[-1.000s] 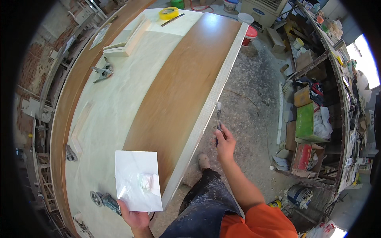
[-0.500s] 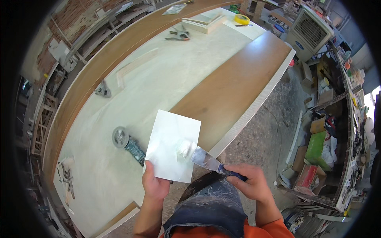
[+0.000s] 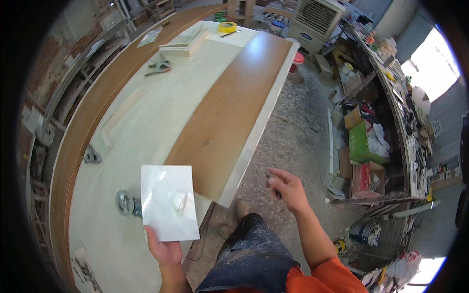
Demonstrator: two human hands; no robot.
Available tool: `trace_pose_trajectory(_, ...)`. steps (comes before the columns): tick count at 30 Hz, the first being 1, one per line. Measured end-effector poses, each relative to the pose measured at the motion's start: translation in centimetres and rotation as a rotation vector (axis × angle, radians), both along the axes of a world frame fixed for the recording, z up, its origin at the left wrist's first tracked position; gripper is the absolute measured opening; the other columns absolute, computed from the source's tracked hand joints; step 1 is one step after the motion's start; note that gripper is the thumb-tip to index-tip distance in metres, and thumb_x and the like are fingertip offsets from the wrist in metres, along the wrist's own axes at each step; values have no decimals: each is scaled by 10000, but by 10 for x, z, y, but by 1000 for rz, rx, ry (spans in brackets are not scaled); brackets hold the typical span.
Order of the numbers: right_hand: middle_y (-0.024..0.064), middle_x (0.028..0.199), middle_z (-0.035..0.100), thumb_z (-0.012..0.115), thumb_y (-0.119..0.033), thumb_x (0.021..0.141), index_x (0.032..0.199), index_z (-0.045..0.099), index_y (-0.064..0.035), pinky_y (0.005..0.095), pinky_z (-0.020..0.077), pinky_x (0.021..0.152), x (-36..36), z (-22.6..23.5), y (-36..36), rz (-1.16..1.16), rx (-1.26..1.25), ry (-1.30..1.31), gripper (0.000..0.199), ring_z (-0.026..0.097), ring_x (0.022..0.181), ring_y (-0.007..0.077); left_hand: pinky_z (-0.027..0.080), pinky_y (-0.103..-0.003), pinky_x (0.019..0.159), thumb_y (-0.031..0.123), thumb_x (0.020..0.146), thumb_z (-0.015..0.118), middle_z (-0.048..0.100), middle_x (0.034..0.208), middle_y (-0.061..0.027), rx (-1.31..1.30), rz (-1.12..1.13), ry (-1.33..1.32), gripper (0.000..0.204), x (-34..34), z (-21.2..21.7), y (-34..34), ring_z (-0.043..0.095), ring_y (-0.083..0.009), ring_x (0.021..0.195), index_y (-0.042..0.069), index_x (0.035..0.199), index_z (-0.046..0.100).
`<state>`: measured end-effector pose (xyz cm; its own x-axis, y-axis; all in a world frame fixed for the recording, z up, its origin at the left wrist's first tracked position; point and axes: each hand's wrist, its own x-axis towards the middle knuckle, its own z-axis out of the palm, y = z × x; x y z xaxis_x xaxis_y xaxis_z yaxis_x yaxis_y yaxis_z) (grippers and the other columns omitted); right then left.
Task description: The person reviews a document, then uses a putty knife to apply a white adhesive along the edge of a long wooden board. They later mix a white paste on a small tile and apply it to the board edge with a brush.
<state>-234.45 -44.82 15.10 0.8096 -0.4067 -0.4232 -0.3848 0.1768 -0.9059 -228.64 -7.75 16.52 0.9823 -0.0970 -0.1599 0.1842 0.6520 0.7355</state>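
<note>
My left hand (image 3: 164, 249) grips the lower edge of a white rectangular sheet (image 3: 163, 210), thumb on top. A lump of white putty (image 3: 180, 202) sits on the sheet's right half. Out over the floor to the right, my right hand (image 3: 289, 190) is closed with its fingers bent. The putty knife it held a moment ago is almost wholly hidden; only a small dark part shows by the fingers. Under the sheet's left side, an angle grinder (image 3: 128, 204) lies on the pale tabletop (image 3: 107, 234), partly covered.
A brown board (image 3: 229, 107) with a pale edge runs along the table's right side. Clamps (image 3: 159, 66), wooden strips (image 3: 183, 49) and yellow tape (image 3: 227, 28) lie at the far end. Cluttered shelves (image 3: 376, 122) stand right, beyond the concrete floor (image 3: 293, 122). An air cooler (image 3: 317, 22) stands far back.
My right hand has drawn away from the sheet, and the knife blade no longer touches the putty. The view has swung right; the sheet now appears lower and farther left.
</note>
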Motion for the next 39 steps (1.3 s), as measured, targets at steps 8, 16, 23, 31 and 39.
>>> trace_pose_trajectory(8,114,977,714,623,-124,1012,1389,573,24,265,497,551,70,-96,-48,-473,381,-191,408,655,679,151,332,-464,1198,524,1076,427,436,1569,-136,98,-58,90,723,11,5,-22,424,-305,1445,0,1562,320)
trace_pose_trajectory(16,74,968,717,650,-137,997,1392,602,-16,261,484,556,102,-126,-60,-487,296,-158,416,635,672,129,343,-467,1192,523,1072,443,448,1559,-142,170,-15,128,720,21,4,-45,436,-306,1437,3,1557,330)
trace_pose_trajectory(23,26,949,690,664,-100,974,1362,626,8,242,478,593,87,-140,-30,-540,218,-85,405,599,695,89,349,-471,1190,522,1072,447,455,1556,-139,184,6,154,716,20,9,-55,440,-306,1434,6,1556,336)
trace_pose_trajectory(31,65,977,715,659,-90,975,1393,600,-1,256,484,572,64,-140,-25,-618,252,-89,430,607,660,115,308,-476,1220,518,1077,429,402,1605,-141,169,-71,103,731,9,9,-37,401,-316,1466,12,1586,291)
trace_pose_trajectory(39,74,1009,710,635,-129,1013,1400,590,-14,271,504,618,21,-116,30,-492,547,-172,406,646,729,134,319,-475,1214,510,1081,427,416,1594,-141,138,-102,144,717,-3,-7,-5,415,-317,1455,4,1576,310)
